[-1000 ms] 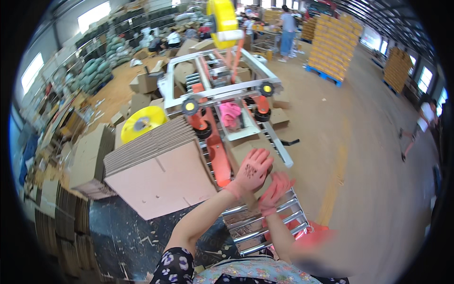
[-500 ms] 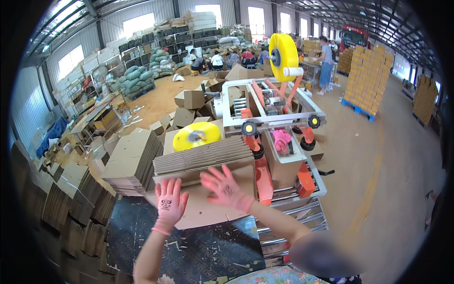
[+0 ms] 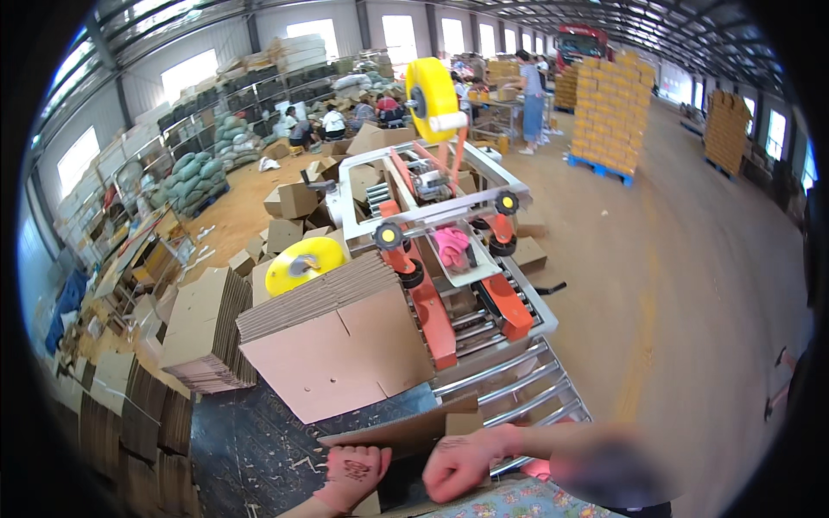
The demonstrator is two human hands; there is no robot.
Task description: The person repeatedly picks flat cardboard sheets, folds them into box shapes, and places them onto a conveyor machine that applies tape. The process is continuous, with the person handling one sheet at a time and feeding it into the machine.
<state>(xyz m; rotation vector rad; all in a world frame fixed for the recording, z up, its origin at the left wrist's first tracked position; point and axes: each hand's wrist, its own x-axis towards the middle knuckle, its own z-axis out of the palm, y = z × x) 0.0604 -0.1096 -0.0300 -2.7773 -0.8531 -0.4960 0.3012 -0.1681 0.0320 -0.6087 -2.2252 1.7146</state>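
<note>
Close to my body, a brown cardboard carton (image 3: 406, 429) stands partly unfolded at the near edge of the dark work board (image 3: 233, 440). My left hand (image 3: 352, 475), in a pink glove, is closed at the carton's left side. Also gloved, my right hand (image 3: 462, 464) is curled into a fist at its right side; its fingertips are hidden. Farther off, a stack of flat cartons (image 3: 337, 345) leans upright on the board, its front sheet facing me.
A taping machine (image 3: 432, 186) with a yellow tape roll (image 3: 432, 99) stands ahead, and its roller conveyor (image 3: 535, 388) runs along my right. Another yellow roll (image 3: 304, 266) lies behind the stack. More flat cartons (image 3: 207, 324) stand left. People work at the back.
Both hands have come from the carton stack back toward my body and closed, bringing one carton with them. The view has turned to the right. The carton under the machine has moved out of sight.
</note>
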